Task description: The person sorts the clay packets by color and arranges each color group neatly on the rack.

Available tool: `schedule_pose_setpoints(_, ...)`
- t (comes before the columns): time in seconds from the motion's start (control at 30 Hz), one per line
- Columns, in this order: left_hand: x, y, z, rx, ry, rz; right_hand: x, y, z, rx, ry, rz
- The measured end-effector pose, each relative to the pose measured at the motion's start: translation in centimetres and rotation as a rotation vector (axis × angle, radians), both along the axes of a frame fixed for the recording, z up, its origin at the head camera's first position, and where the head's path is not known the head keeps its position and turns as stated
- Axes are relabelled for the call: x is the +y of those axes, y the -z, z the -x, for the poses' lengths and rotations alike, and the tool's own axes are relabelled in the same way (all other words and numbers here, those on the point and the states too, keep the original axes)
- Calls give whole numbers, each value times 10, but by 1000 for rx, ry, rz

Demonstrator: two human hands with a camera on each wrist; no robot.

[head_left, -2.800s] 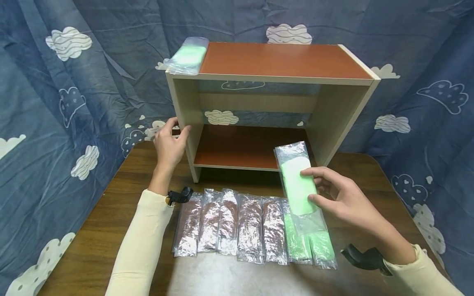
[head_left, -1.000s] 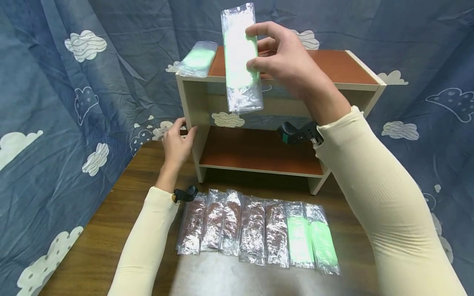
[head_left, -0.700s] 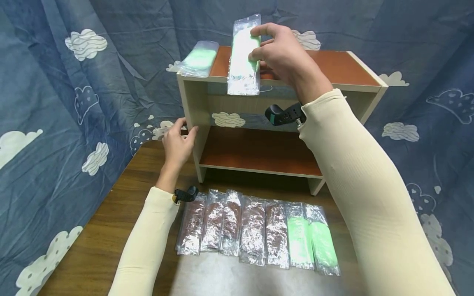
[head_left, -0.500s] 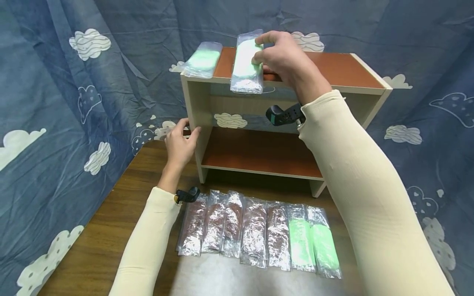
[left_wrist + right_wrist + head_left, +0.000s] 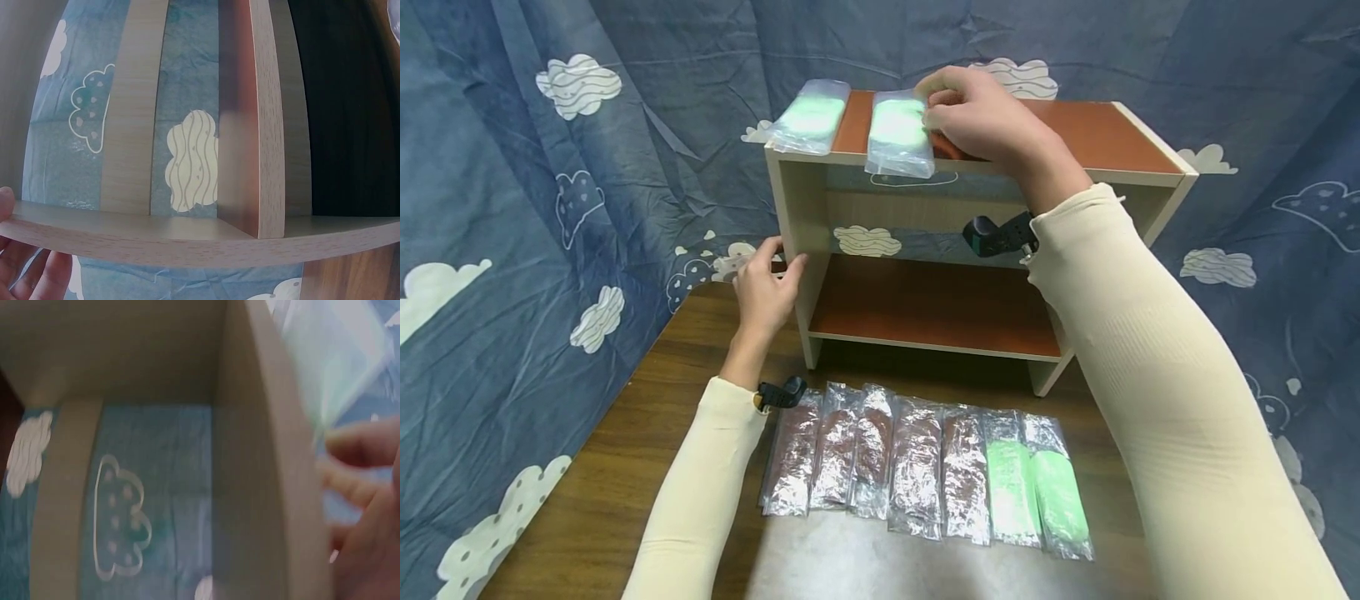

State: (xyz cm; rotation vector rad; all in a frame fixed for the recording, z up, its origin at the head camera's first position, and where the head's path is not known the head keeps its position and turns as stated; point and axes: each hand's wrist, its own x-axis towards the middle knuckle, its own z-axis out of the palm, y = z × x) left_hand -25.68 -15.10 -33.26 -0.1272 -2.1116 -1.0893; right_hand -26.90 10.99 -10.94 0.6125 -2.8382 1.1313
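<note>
In the head view my left hand [image 5: 766, 287] grips the left side panel of a small two-tier shelf [image 5: 1150, 187], thumb inside and fingers outside. Its fingers [image 5: 53, 275] show below the panel in the left wrist view. My right hand [image 5: 981, 117] pinches the right edge of a clear plastic packet with a light green folded item inside [image 5: 898, 133]. That packet lies on the shelf's red-brown top, its near end over the front edge. The same packet [image 5: 331, 356] is blurred in the right wrist view. Left of it lies a similar green packet [image 5: 808, 121].
On the wooden table [image 5: 670, 400] before the shelf lies a row of clear packets: several brown ones [image 5: 916, 467] and, at the right, two green ones [image 5: 1011, 483], [image 5: 1060, 500]. A blue cloud-print curtain [image 5: 647, 92] hangs behind.
My right hand has carried a green packet up from the right of the table row and lowered it onto the shelf top. My left hand keeps its hold on the side panel.
</note>
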Motion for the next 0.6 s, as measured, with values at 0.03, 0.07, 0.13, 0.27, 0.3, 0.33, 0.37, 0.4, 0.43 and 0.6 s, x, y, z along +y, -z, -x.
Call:
schedule_pose_setpoints(0.03,0,0,0,1,-3,2,5,2,0,22,-27,0)
schedule_pose_setpoints(0.07,0,0,-1,2,-4,1,10,4,0,45,-50,-11)
schedule_pose_setpoints(0.13,0,0,-1,4,-4,5,18,5,0,60,-93,-42)
schedule_pose_setpoints(0.27,0,0,-1,7,-7,13,27,4,-1,22,-162,-110)
schedule_pose_setpoints(0.3,0,0,-1,7,-7,14,27,3,-2,7,-176,-125)
schedule_pose_setpoints(0.33,0,0,-1,7,-6,15,28,3,-2,-7,-186,-140)
schedule_pose_setpoints(0.37,0,0,-1,5,-5,14,28,3,-2,-16,-194,-151)
schedule_pose_setpoints(0.4,0,0,-1,2,-4,14,27,2,-2,-16,-197,-164)
schedule_pose_setpoints(0.43,0,0,-1,0,-2,13,27,2,-2,-15,-198,-173)
schedule_pose_setpoints(0.6,1,0,-2,6,-5,18,27,1,-2,-27,-188,-190)
